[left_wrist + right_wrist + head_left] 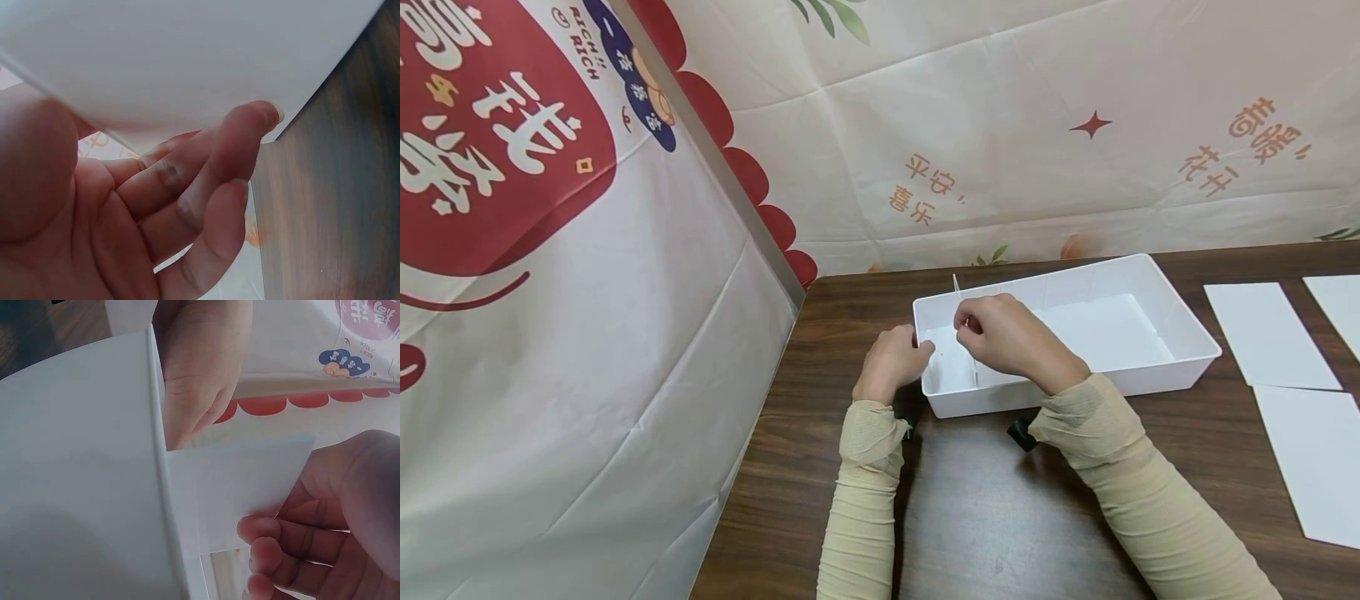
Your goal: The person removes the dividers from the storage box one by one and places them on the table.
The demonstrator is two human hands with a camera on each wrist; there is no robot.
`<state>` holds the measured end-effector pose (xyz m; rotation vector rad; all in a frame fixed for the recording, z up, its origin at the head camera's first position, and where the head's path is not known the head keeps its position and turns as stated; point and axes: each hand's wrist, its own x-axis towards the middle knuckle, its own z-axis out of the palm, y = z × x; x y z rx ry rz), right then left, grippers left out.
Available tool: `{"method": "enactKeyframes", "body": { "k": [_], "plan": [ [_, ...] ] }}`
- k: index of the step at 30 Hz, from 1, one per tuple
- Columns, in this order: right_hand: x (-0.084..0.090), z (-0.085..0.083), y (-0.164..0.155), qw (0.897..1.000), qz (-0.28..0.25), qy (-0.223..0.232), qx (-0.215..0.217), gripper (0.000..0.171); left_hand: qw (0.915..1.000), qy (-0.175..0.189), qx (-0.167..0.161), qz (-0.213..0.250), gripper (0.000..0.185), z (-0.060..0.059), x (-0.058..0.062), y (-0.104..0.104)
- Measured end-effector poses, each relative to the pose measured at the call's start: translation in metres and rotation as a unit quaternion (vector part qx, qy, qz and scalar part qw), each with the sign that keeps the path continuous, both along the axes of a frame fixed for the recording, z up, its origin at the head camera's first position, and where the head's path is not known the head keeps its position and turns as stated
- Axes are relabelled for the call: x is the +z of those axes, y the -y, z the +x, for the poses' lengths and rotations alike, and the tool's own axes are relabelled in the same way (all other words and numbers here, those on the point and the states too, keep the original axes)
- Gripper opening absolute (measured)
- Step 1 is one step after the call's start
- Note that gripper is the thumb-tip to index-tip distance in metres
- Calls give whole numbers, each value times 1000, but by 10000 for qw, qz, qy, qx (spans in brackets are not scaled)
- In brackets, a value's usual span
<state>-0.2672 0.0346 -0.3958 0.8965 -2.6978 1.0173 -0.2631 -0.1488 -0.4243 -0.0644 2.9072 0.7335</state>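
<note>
A long white plastic box (985, 407) lies on the table with its open side up. At its left end my left hand (891, 362) grips the end wall, thumb over the rim and fingers along the outer face (156, 62). Inside the box, near that end, a thin white panel (234, 487) stands crosswise, almost edge-on from above and slightly tilted. My right hand (1011, 337) pinches this panel by its edge between thumb and fingers (259, 528). Its upper corner rises above the box's far rim.
Flat white panels (1270, 333) lie on the dark wood table (970, 500) to the right of the box. A printed cloth (1000, 125) hangs behind the table, and another (587, 333) covers the left side. Dark wrist devices (1022, 433) sit below the sleeves.
</note>
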Motion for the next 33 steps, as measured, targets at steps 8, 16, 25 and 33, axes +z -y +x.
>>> {"method": "enactKeyframes", "body": {
  "k": [8,16,25,33],
  "plan": [
    [2,1,0,10000,-28,24,21,16,10000,-60,-50,-31,22,0,1,0],
    [3,3,0,10000,-85,-15,34,16,10000,-56,-35,-66,23,1,1,0],
    [4,2,1,9999,-81,-71,13,16,10000,15,16,-85,24,0,2,0],
    [5,1,0,9999,-108,-58,31,17,9999,44,14,-90,25,-1,1,-1]
  ]
}}
